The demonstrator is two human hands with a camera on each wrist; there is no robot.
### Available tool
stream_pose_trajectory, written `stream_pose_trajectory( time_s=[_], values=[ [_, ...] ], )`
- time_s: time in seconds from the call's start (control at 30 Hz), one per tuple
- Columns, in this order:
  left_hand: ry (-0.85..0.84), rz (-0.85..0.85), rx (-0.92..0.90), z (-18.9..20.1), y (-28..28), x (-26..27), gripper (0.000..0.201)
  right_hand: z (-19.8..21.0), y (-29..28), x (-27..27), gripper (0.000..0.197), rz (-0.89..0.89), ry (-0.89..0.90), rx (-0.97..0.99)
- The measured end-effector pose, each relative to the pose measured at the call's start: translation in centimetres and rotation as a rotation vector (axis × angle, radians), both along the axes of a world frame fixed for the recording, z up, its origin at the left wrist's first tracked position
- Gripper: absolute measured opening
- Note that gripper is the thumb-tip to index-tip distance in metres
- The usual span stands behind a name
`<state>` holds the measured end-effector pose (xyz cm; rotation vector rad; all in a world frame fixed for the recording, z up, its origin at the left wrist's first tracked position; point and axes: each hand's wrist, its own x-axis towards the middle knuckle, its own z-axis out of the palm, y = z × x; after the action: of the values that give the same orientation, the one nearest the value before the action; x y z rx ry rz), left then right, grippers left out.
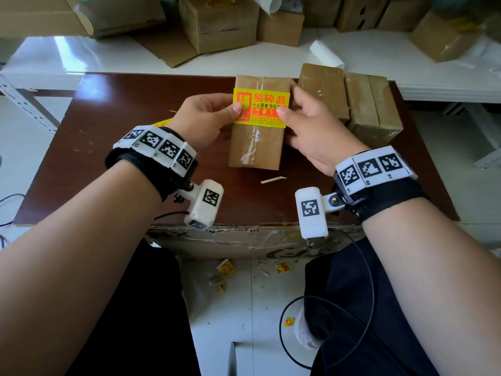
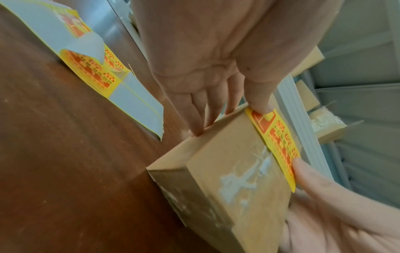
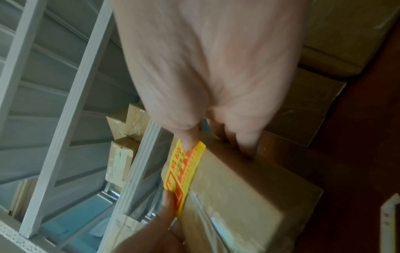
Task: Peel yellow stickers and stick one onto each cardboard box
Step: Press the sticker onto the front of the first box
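Observation:
A yellow sticker (image 1: 260, 108) (image 2: 275, 142) (image 3: 184, 171) with red print lies across the top of a taped cardboard box (image 1: 256, 147) (image 2: 233, 171) (image 3: 238, 188) in the middle of the brown table (image 1: 108, 158). My left hand (image 1: 217, 115) (image 2: 227, 111) presses its thumb on the sticker's left end, with its fingers straight along the box's left side. My right hand (image 1: 298, 115) (image 3: 218, 119) presses its thumb on the sticker's lower right corner, with its fingers down the box's right side.
Two more cardboard boxes (image 1: 322, 88) (image 1: 371, 104) lie side by side just right of my right hand. A sheet of yellow stickers (image 2: 93, 68) lies left of my left hand. A thin backing strip (image 1: 273, 179) lies nearer me. Several boxes (image 1: 222, 23) crowd the white shelf behind.

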<state>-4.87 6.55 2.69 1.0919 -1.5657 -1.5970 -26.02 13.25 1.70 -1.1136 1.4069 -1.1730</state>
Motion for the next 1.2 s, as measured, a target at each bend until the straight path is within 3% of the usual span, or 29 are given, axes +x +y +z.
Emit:
stream_pose_trajectory(
  time_s=[0.1, 0.23, 0.37, 0.43, 0.6, 0.83, 0.93, 1.1, 1.2],
  values=[
    [-0.019, -0.062, 0.007, 0.4, 0.1, 0.6, 0.037, 0.4, 0.5, 0.1, 0.085, 0.017, 0.025, 0.018],
    [-0.025, -0.134, -0.011, 0.9, 0.6, 0.8, 0.045, 0.8, 1.4, 1.6, 0.103, -0.143, 0.252, -0.061],
    [0.017, -0.198, -0.019, 0.8, 0.6, 0.9, 0.061, 1.7, 2.2, 2.6, 0.081, -0.284, 0.462, -0.118],
    [0.013, -0.201, -0.030, 0.6, 0.5, 0.8, 0.056, 2.0, 2.2, 2.9, 0.072, -0.302, 0.513, -0.130],
    [-0.003, -0.194, -0.052, 0.4, 0.2, 0.5, 0.047, 2.4, 2.0, 3.1, 0.053, -0.302, 0.548, -0.108],
    [-0.063, -0.068, -0.018, 1.0, 1.1, -0.7, 0.047, 2.3, 1.7, 2.9, 0.042, -0.344, 0.584, -0.103],
    [-0.120, -0.015, -0.098, 0.6, 1.9, -1.4, 0.048, 2.4, 1.8, 3.1, 0.041, -0.369, 0.608, -0.104],
    [-0.338, 0.156, -0.362, -0.6, 2.8, -2.2, 0.073, 2.5, 1.9, 3.3, 0.036, -0.354, 0.626, -0.107],
    [-0.320, 0.207, -0.409, -0.7, 2.9, -2.4, 0.070, 2.3, 1.7, 2.9, 0.037, -0.361, 0.600, -0.110]
  ],
)
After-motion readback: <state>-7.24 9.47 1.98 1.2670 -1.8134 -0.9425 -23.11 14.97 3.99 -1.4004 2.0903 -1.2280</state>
